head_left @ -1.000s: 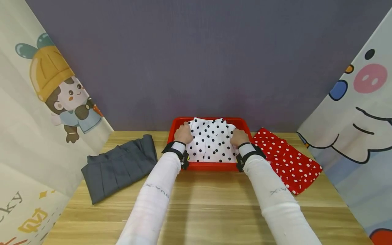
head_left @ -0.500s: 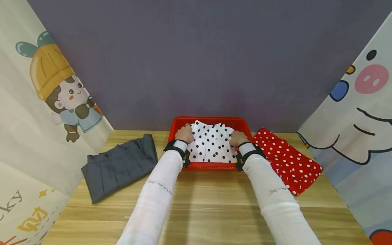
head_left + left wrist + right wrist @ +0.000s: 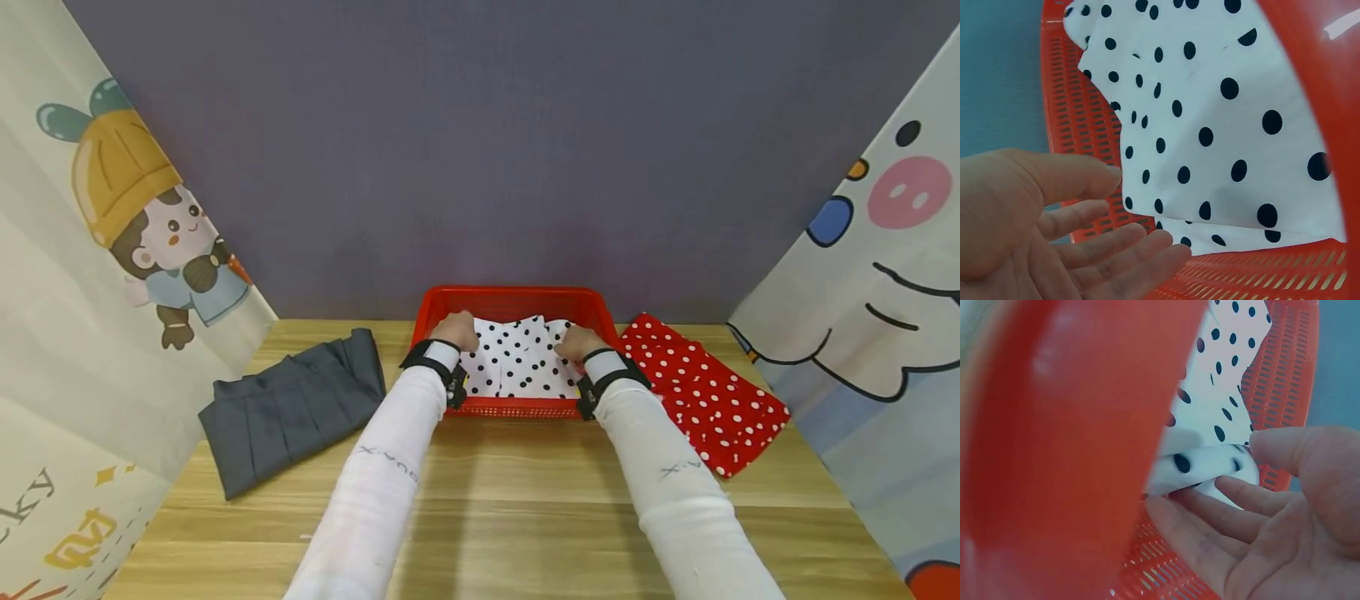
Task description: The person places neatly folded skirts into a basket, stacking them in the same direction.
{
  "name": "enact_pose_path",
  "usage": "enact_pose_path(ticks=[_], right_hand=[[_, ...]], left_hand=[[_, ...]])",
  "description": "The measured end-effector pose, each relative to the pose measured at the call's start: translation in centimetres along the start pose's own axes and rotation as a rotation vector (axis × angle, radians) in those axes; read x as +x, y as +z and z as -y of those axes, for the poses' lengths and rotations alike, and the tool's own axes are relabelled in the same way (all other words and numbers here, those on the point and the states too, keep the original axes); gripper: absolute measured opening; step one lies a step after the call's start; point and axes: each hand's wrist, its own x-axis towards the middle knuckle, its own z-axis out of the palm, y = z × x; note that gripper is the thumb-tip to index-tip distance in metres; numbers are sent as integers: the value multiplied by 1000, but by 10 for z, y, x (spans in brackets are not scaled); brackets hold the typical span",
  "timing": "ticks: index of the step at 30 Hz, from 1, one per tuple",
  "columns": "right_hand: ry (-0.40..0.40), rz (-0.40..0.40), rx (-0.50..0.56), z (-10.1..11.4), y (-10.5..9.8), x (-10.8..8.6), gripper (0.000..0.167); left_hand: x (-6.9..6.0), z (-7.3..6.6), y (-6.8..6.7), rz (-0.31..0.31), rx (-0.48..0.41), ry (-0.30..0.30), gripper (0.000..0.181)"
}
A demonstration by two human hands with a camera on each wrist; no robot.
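Only left wrist view shows left hand [image 3: 1066,231] uncurled

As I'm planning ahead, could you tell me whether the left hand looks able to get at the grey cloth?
Likely yes: the left hand grips nothing and the grey cloth lies uncovered, though the hand must clear the red basket.

A table [image 3: 525,500] with a streaked wood-grain top carries a grey pleated cloth [image 3: 296,417] lying slantwise at left, a red basket [image 3: 517,407] at the far middle and, at right, a slanted red cloth with white dots [image 3: 712,392].
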Motion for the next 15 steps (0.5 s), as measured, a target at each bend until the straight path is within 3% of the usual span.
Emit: enact_pose_path(ticks=[3,7,12,15], right_hand=[[13,16,-4,0,-2,-3,33],[7,50,-24,0,-3,-8,43],[-48,51,-80,2,-5,-15,48],[-98,-1,-125,3,-7,-20,45]], left_hand=[[-4,0,-4,57,13,4,21],[-12,0,-9,112,42,21,32],[-24,3,-16,147,59,56,30],[-33,4,-21,137,77,83,26]])
